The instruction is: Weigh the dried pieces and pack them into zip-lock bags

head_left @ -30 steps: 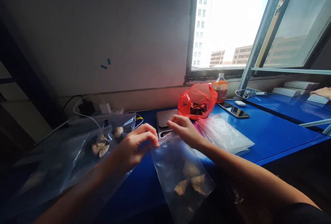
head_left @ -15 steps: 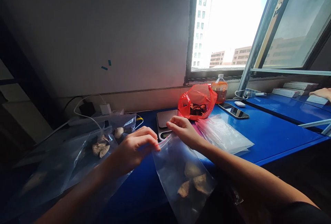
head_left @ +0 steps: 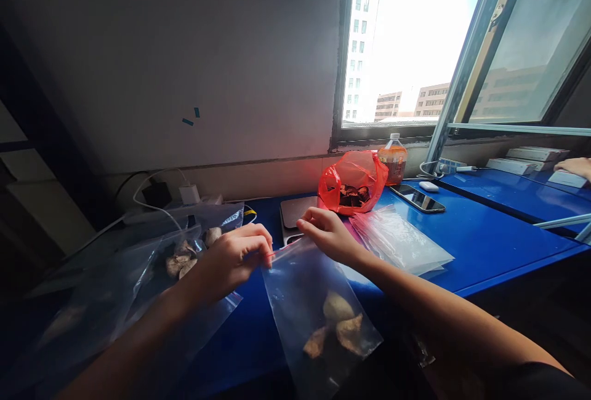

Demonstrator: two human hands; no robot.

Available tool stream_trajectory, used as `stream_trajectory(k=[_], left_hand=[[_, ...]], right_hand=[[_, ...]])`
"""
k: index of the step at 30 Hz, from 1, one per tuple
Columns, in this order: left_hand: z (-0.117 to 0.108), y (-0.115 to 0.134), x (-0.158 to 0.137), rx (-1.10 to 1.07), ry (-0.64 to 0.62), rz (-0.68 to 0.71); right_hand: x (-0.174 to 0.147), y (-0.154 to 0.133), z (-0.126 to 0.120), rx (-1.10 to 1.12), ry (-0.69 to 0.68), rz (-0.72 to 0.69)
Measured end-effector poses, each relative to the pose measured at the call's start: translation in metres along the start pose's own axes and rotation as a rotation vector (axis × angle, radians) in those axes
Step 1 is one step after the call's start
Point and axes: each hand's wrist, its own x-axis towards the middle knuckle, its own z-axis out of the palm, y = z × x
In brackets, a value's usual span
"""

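A clear zip bag (head_left: 305,289) with a red seal strip hangs over the front edge of the blue table (head_left: 480,240); a few brownish dried pieces (head_left: 337,326) lie in its bottom. My left hand (head_left: 231,261) pinches the left end of the bag's top edge. My right hand (head_left: 325,234) pinches the right end, so the seal is stretched between them. Both hands are just in front of a small grey scale (head_left: 295,212).
Filled clear bags (head_left: 180,258) lie at the left. A red plastic bag (head_left: 353,181) with dark pieces, a bottle (head_left: 393,157), a phone (head_left: 418,197) and a stack of empty clear bags (head_left: 399,240) are at the right. Another person's hand (head_left: 575,166) shows at the far right.
My left hand slid left along the top edge, pulling the seal taut, and the bag swung slightly left. My right hand stayed nearly still.
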Motion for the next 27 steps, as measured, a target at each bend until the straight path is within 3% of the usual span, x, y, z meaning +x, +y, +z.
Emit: stream_trajectory(k=[3, 12, 19, 24, 27], left_hand=[[-0.001, 0.001, 0.000, -0.013, -0.027, 0.010], [-0.005, 0.001, -0.001, 0.006, -0.105, 0.012], [-0.015, 0.008, -0.001, -0.130, -0.285, 0.097], [-0.014, 0.004, 0.001, -0.089, -0.239, 0.064], [-0.016, 0.000, -0.001, 0.012, -0.101, -0.024]], right_hand=[[-0.001, 0.003, 0.002, -0.032, -0.041, -0.016], [0.003, 0.004, -0.003, -0.004, 0.016, -0.016], [0.001, 0.004, -0.001, -0.083, -0.074, -0.019], [-0.001, -0.011, -0.007, -0.076, 0.170, -0.007], [-0.034, -0.033, -0.009, -0.039, 0.177, 0.015]])
